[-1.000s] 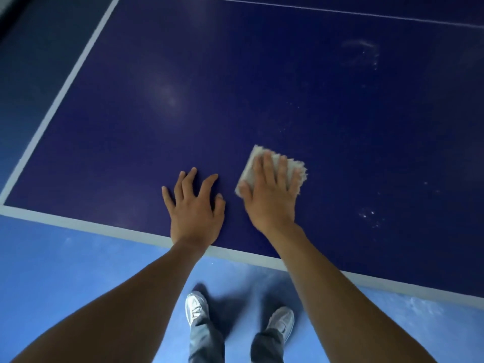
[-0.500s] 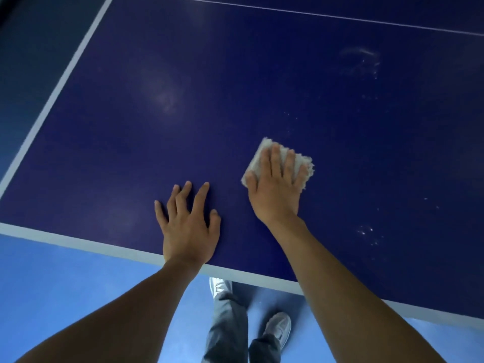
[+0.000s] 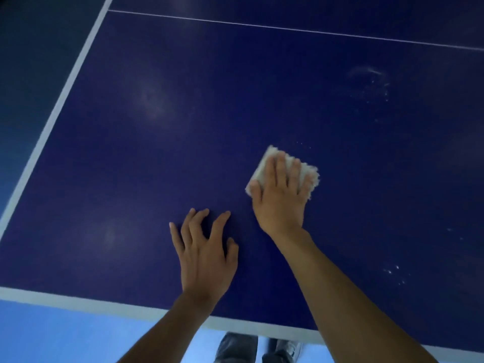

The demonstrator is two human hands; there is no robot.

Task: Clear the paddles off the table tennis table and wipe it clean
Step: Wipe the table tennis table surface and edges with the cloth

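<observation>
The dark blue table tennis table [image 3: 183,127] fills the view, with a white border along its near and left edges. A folded white cloth [image 3: 309,171] lies flat on it, and my right hand [image 3: 280,195] presses on the cloth with straight, spread fingers. To the left and nearer the table's edge, my left hand [image 3: 204,255] rests on the bare surface with its fingers spread and slightly bent. No paddles are in view.
A thin white centre line [image 3: 288,28] crosses the far part of the table. Pale smudges [image 3: 372,82] and white specks [image 3: 392,271] mark the surface to the right. The light blue floor [image 3: 65,336] and my shoes [image 3: 288,348] show below the near edge.
My right hand has slid the cloth away from me, farther onto the table. My left hand has stayed near the front edge, its fingers now a little more bent.
</observation>
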